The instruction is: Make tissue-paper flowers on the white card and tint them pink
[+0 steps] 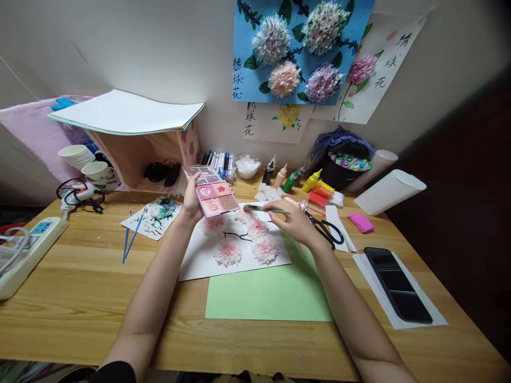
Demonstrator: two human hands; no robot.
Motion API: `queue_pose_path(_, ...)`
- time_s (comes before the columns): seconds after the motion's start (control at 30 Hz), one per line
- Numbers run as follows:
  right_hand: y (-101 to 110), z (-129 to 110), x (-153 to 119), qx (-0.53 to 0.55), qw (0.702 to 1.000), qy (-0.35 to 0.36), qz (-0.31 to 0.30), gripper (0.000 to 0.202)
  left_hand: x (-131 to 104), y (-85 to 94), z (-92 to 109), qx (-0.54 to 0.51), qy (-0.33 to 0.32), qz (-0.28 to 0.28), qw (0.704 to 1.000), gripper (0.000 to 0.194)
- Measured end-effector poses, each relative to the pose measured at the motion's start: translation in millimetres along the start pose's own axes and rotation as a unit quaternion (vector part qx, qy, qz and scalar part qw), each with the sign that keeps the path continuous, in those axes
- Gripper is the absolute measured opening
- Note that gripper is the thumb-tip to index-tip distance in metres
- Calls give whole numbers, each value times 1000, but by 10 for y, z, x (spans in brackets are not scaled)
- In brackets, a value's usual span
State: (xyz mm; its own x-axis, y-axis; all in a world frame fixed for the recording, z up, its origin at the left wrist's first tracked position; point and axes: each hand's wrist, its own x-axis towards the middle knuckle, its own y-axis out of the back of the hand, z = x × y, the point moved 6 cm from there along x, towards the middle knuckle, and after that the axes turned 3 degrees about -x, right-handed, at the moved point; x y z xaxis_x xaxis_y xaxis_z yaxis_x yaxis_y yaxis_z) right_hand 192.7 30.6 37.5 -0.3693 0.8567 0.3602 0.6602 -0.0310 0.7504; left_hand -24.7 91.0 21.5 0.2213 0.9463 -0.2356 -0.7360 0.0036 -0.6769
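Note:
My left hand (192, 201) is closed around the edge of an opened makeup palette (217, 206) with pink and brown pans and a lid tilted up behind. Between the fingers of my right hand (293, 221) is a makeup brush (265, 209), its bristles over the upper paper flowers, just right of the palette. Below both hands lies a white sheet (199, 260) bearing several fluffy pink-and-white paper flowers (265, 250) and a dark painted branch (237, 235). The palette partly covers the upper left flower. A green sheet (267, 298) lies under the white one.
Black scissors (329, 231) lie right of my right hand, near a phone (397, 284) on white paper. Paint bottles (290, 182), a bowl of white pieces (247, 166) and markers (223, 164) line the back. At left are blue brushes (133, 234) and a power strip (32, 255).

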Motion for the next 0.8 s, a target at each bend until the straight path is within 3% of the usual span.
queue_pose_path(0.23, 59, -41, -5, 10, 1000, 8, 0, 17, 17, 33, 22, 2, -13, 1, 1000, 55)
queue_pose_path(0.43, 110, -45, -15, 26, 999, 3, 39, 17, 37, 33, -19, 9, -2, -2, 1000, 56)
queue_pose_path(0.57, 334, -109, -87, 78, 978, 11, 194, 21, 42, 0, -133, 4, 3, -2, 1000, 52)
queue_pose_path(0.63, 404, -170, -129, 107, 966, 27, 235, 23, 35, -38, -205, 0, 2, -9, 1000, 46)
queue_pose_path(0.7, 403, -224, -141, 115, 967, 41, 224, 24, 24, -102, -274, -9, 7, -36, 999, 42)
queue_pose_path(0.8, 311, -247, -119, 117, 980, 41, 157, 24, 12, -150, -356, -25, 33, -45, 998, 42)
